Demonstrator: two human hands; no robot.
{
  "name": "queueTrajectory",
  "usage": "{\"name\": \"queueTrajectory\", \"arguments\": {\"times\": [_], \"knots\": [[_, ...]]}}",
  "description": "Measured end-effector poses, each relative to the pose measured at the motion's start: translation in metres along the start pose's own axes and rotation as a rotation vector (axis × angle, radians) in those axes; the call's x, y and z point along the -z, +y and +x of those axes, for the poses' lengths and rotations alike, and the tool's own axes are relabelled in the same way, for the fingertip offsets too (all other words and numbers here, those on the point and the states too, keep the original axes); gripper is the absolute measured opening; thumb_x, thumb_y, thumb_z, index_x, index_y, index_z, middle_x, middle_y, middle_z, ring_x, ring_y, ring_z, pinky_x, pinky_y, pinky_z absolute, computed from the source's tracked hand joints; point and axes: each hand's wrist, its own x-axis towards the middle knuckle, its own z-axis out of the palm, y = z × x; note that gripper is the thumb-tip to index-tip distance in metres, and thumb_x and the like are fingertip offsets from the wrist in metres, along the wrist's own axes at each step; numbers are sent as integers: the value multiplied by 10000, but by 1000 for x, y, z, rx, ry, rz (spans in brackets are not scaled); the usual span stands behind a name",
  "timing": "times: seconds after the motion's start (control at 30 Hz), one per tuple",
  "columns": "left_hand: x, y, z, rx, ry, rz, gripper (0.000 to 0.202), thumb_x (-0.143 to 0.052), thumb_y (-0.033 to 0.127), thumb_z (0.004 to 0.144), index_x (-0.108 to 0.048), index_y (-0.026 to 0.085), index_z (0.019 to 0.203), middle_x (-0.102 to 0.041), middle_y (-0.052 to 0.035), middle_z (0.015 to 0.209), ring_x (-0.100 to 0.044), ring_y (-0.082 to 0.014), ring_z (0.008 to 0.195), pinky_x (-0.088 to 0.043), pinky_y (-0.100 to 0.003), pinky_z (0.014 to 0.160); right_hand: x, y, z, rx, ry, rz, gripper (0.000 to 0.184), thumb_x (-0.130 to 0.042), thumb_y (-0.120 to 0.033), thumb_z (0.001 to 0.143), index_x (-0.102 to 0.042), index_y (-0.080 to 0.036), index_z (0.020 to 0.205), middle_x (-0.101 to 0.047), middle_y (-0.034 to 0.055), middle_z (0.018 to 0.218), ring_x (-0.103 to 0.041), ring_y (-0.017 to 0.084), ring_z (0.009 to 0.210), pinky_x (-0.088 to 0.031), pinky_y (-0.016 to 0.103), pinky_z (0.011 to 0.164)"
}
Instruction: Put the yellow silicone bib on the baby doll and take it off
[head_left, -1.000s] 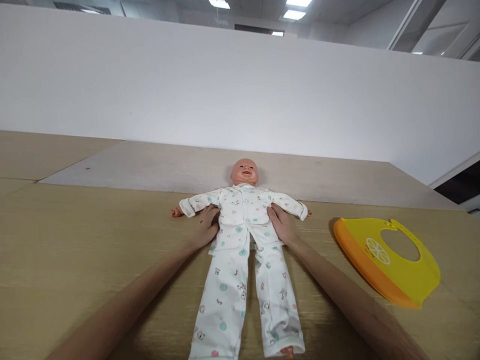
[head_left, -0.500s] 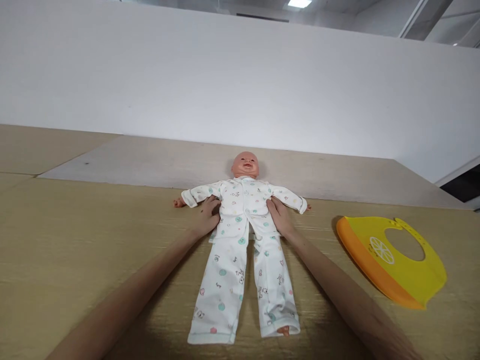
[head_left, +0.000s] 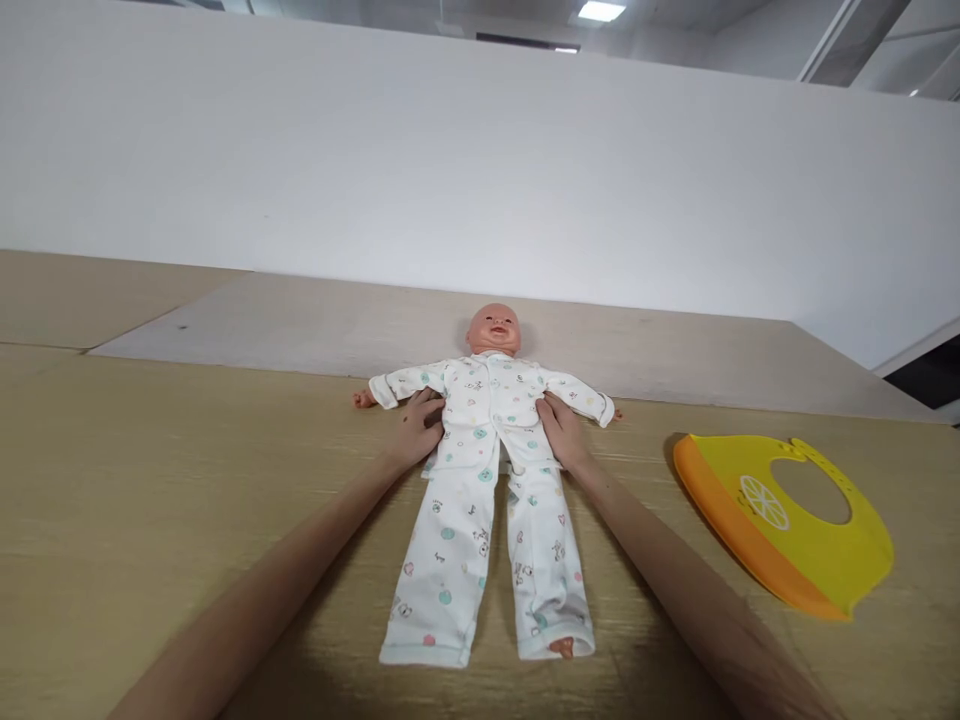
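A baby doll [head_left: 492, 329] in white printed pyjamas [head_left: 480, 470] lies on its back on the wooden table [head_left: 150, 500], head away from me. My left hand [head_left: 415, 428] grips the doll's torso on the left side, under its arm. My right hand [head_left: 561, 432] grips the torso on the right side. Both hands have their fingers wrapped round the body. One bare foot [head_left: 558, 647] pokes out of the right trouser leg.
A yellow silicone bib [head_left: 787, 520] with an orange catch pocket and a lemon-slice print lies on the table to the right of the doll. A paler board [head_left: 300, 330] runs along the back, below a white partition wall [head_left: 450, 160].
The doll has slid a little away from me along the table, with both hands staying on its sides. The bib has not moved.
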Motion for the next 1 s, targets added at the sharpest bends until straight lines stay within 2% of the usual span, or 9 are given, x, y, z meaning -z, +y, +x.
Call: {"name": "queueTrajectory", "arguments": {"times": [0.1, 0.17, 0.23, 0.3, 0.4, 0.53, 0.6, 0.73, 1.0], "knots": [[-3, -10, 0, 6, 74, -29, 357, -455, 144, 719, -669, 196, 1000, -654, -51, 1184, -564, -213, 1181, -460, -359, 1016, 1, 3, 0, -48, 36, -10, 371, -355, -469, 892, -571, -169, 852, -638, 63, 970, -555, 187, 932, -409, 291, 890], [-2, -18, 0, 17, 157, -18, 330, -459, 167, 743, -641, 182, 1018, -679, -64, 1102, -612, -201, 1064, -485, -337, 948, 6, 8, 2, -85, 70, -8, 382, -383, -448, 878, -629, -166, 952, -656, 61, 1063, -569, 197, 1011, -411, 303, 939], [4, -26, 1, 17, 259, 105, 294, -480, 187, 758, -631, 175, 1010, -683, -75, 1006, -612, -217, 977, -476, -353, 905, 13, 15, 5, -121, 95, -37, 371, -417, -403, 855, -663, -160, 990, -669, 60, 1081, -586, 202, 1027, -420, 315, 956], [14, -32, 2, 5, 314, 304, 283, -520, 211, 763, -638, 164, 1016, -660, -102, 990, -577, -255, 982, -438, -386, 905, 21, 23, 8, -136, 99, -122, 344, -433, -341, 833, -687, -149, 962, -685, 65, 1040, -609, 204, 990, -441, 324, 939], [31, -36, 4, 18, 266, 542, 328, -561, 284, 790, -647, 175, 1087, -609, -140, 1076, -524, -307, 1026, -390, -418, 888, 30, 33, 11, -83, 68, -299, 335, -430, -263, 821, -704, -137, 968, -690, 72, 1037, -622, 208, 984, -456, 337, 934], [43, -36, 6, 58, 218, 668, 295, -479, 304, 871, -658, 205, 1083, -577, -150, 1129, -491, -325, 1034, -352, -421, 846, 29, 40, 11, 33, 31, -444, 374, -433, -204, 820, -688, -131, 1085, -644, 75, 1181, -580, 209, 1123, -426, 334, 1018], [43, -36, 7, 61, 219, 688, 300, -439, 288, 890, -656, 201, 1079, -579, -152, 1122, -480, -328, 1035, -338, -419, 835, 26, 42, 10, 63, 7, -476, 377, -440, -195, 823, -678, -133, 1109, -622, 74, 1223, -558, 208, 1162, -416, 332, 1039], [41, -39, 9, 59, 227, 701, 332, -385, 263, 906, -644, 198, 1103, -589, -148, 1119, -475, -322, 1029, -328, -413, 828, 25, 43, 10, 32, 9, -497, 365, -459, -192, 816, -673, -127, 1105, -612, 81, 1231, -548, 223, 1172, -418, 353, 1037], [38, -47, 10, 69, 272, 692, 329, -372, 260, 906, -643, 189, 1079, -604, -146, 1116, -495, -310, 1013, -337, -406, 831, 26, 47, 11, 50, 24, -470, 332, -454, -198, 809, -675, -145, 1050, -626, 65, 1195, -557, 210, 1121, -422, 330, 984]]}}
